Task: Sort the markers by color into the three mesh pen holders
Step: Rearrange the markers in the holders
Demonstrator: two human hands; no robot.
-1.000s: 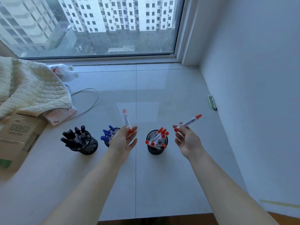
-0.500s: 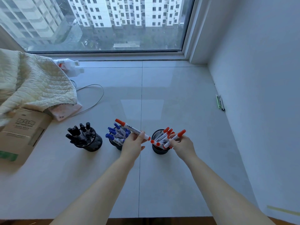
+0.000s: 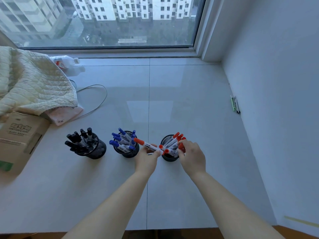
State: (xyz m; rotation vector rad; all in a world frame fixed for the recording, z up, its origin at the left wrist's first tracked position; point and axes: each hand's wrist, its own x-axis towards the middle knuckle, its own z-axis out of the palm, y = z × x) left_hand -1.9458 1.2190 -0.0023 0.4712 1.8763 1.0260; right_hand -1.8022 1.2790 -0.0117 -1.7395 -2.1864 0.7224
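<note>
Three black mesh pen holders stand in a row on the white sill. The left holder has black markers, the middle holder blue markers, the right holder red markers. My left hand grips a red-capped marker that lies slanted between the middle and right holders, its lower end at the right holder's rim. My right hand rests on the right holder's edge, fingers pinched on a red marker standing in it.
A quilted blanket and a cardboard box lie at the left. A white bottle and a grey cable are behind them. Two pens lie by the right wall. The window runs along the back.
Both hands dropped from raised positions to the right holder. The right hand's marker went from held high to standing in the holder; the left marker tilted down toward the rim.
</note>
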